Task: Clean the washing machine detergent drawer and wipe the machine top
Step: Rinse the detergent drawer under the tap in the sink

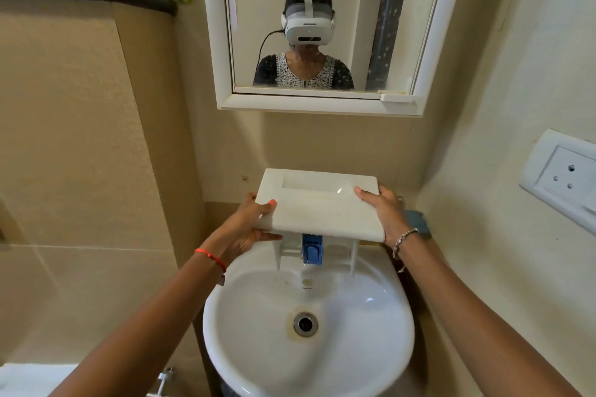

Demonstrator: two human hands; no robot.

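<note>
BATHROOM RINSE: A person holds a washing machine's detergent drawer (319,203) over the back of a white sink (400,348), above the bowl and beyond the drain (305,324). The left grip (254,222) is curled round the drawer's left end with the thumb laid on the front panel. The right grip (383,213) clasps the right end in the same way. The panel faces upward and the compartments hang toward the bowl, with a blue insert (312,248) showing under the near edge. The hold appears meant to send rinse water and residue into the sink rather than onto the floor. Whether any water is running off cannot be told. One hand at each end steadies the wide, awkward part. A mirror (251,42) hangs above the sink and a wall socket (567,177) sits to its right. The machine itself is out of view, so wiping its top is judged not yet done.
</note>
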